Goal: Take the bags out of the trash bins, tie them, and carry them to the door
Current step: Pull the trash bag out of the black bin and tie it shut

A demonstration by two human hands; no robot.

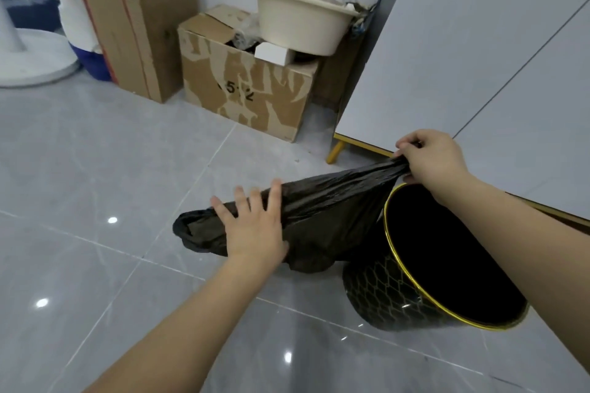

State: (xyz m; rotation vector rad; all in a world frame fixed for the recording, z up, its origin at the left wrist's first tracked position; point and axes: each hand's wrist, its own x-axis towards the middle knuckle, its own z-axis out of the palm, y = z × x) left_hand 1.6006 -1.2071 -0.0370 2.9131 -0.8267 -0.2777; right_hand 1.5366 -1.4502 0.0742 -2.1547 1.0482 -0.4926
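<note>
Bag (322, 201) out of the bin, black plastic, held up in the air and stretched roughly sideways between both hands, just left of the bin mouth. Right hand (431, 156) has fingers curled tight, pinching a gathered end of the bag above the bin's far rim; plastic pulls taut from that grip. Left hand (252, 223) lies on the bag's other end with fingers straight and spread, palm pressing flat on the plastic; thumb is tucked under the film, can't tell if it grips. Past the left hand the bag's rolled edge (188, 230) sticks out as a loose loop. Bag's lower fold sags to about the floor beside the bin; contact with the floor not clear. Trash bin (376, 297) is black with a gold rim and gold hex pattern, tipped so its mouth faces the camera, standing on grey tiled floor (95, 153); inside reads plain black, contents can't be made out. Bin sits just in front of a white cabinet (463, 41) with a yellow leg (336, 150). Further back by the wall: low cardboard box (245, 89) with a beige plastic tub (300, 22) resting on its top, tall cardboard box (134, 19) left of it, white fan base (32, 57) at far left.
</note>
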